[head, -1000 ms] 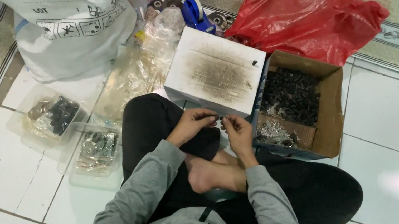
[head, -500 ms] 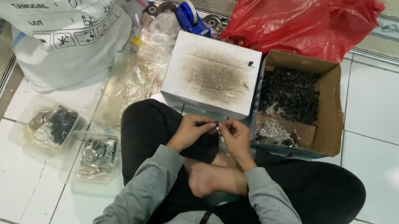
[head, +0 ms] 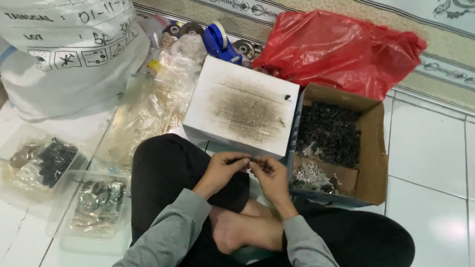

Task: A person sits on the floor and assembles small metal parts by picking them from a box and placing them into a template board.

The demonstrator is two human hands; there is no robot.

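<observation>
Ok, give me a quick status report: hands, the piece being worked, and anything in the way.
Left hand and right hand together over the lap, pinching a small dark part; too small to identify. White box just ahead, cardboard box of dark pieces right. Nothing between the hands.

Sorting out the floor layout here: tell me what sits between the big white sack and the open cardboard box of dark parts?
In the head view, between the white sack and the cardboard box lie clear plastic bags and a closed white box with a smudged top.

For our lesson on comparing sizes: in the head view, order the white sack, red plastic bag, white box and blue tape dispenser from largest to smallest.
1. white sack, cut off by the frame
2. red plastic bag
3. white box, close to the bag in looks, so unsure
4. blue tape dispenser
</observation>
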